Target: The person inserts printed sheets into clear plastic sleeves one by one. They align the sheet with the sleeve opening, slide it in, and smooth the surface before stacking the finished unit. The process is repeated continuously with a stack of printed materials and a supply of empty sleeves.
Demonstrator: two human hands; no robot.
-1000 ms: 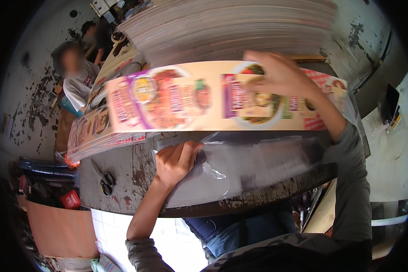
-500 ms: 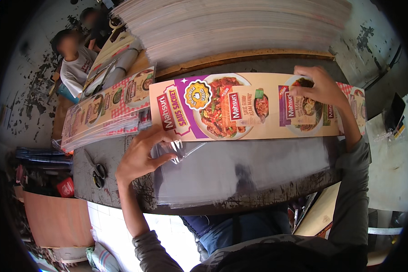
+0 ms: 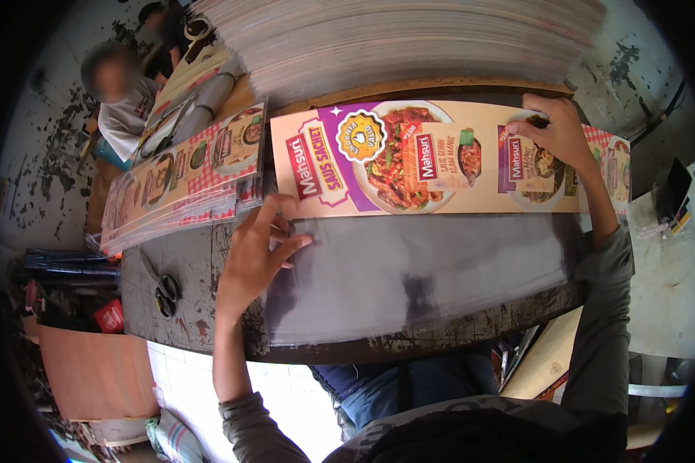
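Head view: a long printed card lies across the tabletop toward 12 o'clock, with see-through plastic sheets along its 6 o'clock edge. It looks light and springy, likely to bow if lifted by one end; both short ends, or opposite long edges, seem the best holds. The plastic is probably slippery and easily creased. The right hand arches over the card at 2 o'clock, thumb and fingers parted; whether it pinches cannot be told. The left hand has a gap between thumb and fingers, by the card's 8 o'clock corner, gripping nothing visible. A tall stack limits 12 o'clock, a card pile 9 o'clock, scissors 8 o'clock; room for sliding lies toward 6 o'clock, up to the tabletop's near edge.
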